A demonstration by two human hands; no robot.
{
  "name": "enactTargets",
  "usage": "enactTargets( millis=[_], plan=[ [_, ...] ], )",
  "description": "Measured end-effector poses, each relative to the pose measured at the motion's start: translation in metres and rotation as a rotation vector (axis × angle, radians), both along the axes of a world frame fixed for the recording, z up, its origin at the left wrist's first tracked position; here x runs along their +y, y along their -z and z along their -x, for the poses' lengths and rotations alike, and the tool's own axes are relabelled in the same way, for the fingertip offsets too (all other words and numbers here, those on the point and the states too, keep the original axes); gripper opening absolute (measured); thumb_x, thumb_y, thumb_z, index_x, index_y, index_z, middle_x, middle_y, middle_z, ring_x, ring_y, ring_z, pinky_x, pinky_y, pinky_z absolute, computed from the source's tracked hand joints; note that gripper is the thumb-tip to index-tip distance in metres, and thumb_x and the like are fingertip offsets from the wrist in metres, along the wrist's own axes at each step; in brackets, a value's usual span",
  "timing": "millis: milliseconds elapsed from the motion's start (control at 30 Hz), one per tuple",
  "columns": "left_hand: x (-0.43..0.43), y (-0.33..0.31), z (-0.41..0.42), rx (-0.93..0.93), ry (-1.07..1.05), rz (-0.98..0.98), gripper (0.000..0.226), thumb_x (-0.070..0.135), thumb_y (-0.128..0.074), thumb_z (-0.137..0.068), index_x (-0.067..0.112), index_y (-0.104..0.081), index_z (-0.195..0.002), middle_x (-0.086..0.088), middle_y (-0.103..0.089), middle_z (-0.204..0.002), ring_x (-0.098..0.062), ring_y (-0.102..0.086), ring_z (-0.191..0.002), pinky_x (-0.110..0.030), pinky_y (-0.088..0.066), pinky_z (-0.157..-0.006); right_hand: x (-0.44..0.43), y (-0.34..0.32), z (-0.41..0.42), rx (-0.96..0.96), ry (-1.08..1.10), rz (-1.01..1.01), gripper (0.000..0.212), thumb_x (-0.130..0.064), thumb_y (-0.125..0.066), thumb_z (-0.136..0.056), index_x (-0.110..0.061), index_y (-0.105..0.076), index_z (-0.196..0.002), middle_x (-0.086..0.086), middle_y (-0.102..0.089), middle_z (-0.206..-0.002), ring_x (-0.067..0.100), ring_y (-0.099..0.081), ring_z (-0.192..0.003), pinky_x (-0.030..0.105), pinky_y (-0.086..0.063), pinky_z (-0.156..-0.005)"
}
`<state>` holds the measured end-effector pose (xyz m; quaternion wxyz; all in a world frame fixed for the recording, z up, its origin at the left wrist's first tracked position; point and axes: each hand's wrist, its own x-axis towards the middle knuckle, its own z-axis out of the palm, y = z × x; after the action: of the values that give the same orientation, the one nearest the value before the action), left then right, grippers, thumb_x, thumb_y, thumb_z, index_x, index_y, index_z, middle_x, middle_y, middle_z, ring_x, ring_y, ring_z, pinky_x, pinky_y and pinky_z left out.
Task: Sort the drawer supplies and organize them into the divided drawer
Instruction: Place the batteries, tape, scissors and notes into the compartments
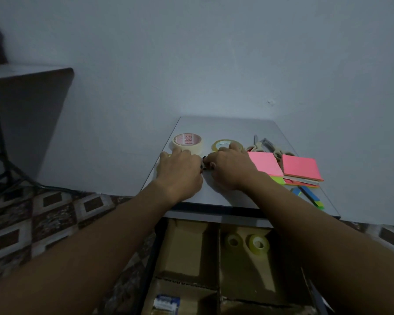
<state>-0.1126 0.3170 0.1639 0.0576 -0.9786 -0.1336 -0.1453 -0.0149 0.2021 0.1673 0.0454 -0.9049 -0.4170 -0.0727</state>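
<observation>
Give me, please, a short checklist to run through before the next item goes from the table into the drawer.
1. Drawer open under the table: ok.
2. Room beside the two small tape rolls in their compartment: ok.
3. Left hand and right hand grip secure: cannot tell; small dark items between them are mostly hidden.
4. Masking tape lying flat, reachable: ok.
5. Scissors free of the pink sticky notes: cannot tell.
</observation>
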Motion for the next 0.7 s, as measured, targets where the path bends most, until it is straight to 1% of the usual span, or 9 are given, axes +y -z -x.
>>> enactTargets(
  millis=[67,133,233,300,400,567,700],
  plan=[
    [-0.001,0.001,0.000,-0.024,0.014,0.011,0.023,0.033,-0.047,-0.097,0.021,-0.065,-0.106,-0.005,-0.061,-0.105,-0.025,-0.050,-0.105,-0.045,-0.041,-0.090,-0.001,-0.002,0.001,0.004,-0.001,-0.016,0.029,-0.038,-0.048,-0.096,-0.024,-0.067,-0.113,0.008,-0.062,-0.112,0.033,-0.044,-0.113,0.052,-0.041,-0.099],
    [-0.002,0.001,0.001,-0.058,0.014,0.011,0.025,0.035,-0.049,-0.097,0.021,-0.066,-0.108,-0.005,-0.063,-0.106,-0.025,-0.052,-0.106,-0.045,-0.042,-0.090,-0.001,-0.003,0.001,0.002,-0.009,-0.025,0.027,-0.038,-0.049,-0.094,-0.023,-0.068,-0.107,0.009,-0.065,-0.109,0.034,-0.048,-0.112,0.053,-0.040,-0.101],
    [-0.001,0.002,0.001,-0.076,-0.037,-0.020,0.031,0.043,-0.049,-0.096,0.022,-0.066,-0.110,-0.006,-0.063,-0.112,-0.028,-0.050,-0.115,-0.049,-0.040,-0.094,-0.001,-0.004,0.002,0.007,-0.021,-0.026,0.031,-0.044,-0.050,-0.091,-0.026,-0.067,-0.110,0.008,-0.067,-0.107,0.034,-0.051,-0.111,0.055,-0.039,-0.102],
    [-0.001,0.001,0.002,-0.038,-0.065,-0.031,0.032,0.047,-0.048,-0.096,0.022,-0.066,-0.107,-0.007,-0.063,-0.110,-0.028,-0.049,-0.115,-0.051,-0.039,-0.095,-0.001,-0.005,0.005,-0.002,-0.018,-0.001,0.032,-0.043,-0.049,-0.093,-0.028,-0.068,-0.112,0.007,-0.066,-0.110,0.032,-0.049,-0.112,0.054,-0.039,-0.101],
    [-0.003,0.000,0.004,-0.012,-0.052,-0.022,0.028,0.043,-0.050,-0.096,0.021,-0.066,-0.104,-0.006,-0.063,-0.106,-0.026,-0.049,-0.111,-0.052,-0.038,-0.097,-0.003,-0.005,0.007,-0.013,-0.009,0.009,0.031,-0.040,-0.050,-0.094,-0.025,-0.069,-0.113,0.007,-0.066,-0.113,0.033,-0.047,-0.114,0.052,-0.040,-0.101],
    [-0.006,-0.001,0.006,-0.007,-0.019,-0.036,0.023,0.037,-0.052,-0.096,0.023,-0.067,-0.107,-0.006,-0.064,-0.107,-0.027,-0.051,-0.113,-0.052,-0.039,-0.100,-0.005,-0.007,0.012,-0.061,0.010,0.015,0.029,-0.037,-0.049,-0.096,-0.021,-0.067,-0.113,0.009,-0.066,-0.113,0.033,-0.046,-0.120,0.051,-0.041,-0.101],
    [-0.010,0.000,0.008,-0.010,-0.002,-0.044,0.021,0.036,-0.053,-0.095,0.024,-0.068,-0.105,-0.004,-0.065,-0.106,-0.026,-0.051,-0.113,-0.051,-0.038,-0.100,-0.006,-0.005,0.015,-0.108,0.017,0.016,0.026,-0.036,-0.049,-0.096,-0.020,-0.066,-0.106,0.008,-0.067,-0.109,0.031,-0.050,-0.115,0.046,-0.043,-0.096]
  ],
)
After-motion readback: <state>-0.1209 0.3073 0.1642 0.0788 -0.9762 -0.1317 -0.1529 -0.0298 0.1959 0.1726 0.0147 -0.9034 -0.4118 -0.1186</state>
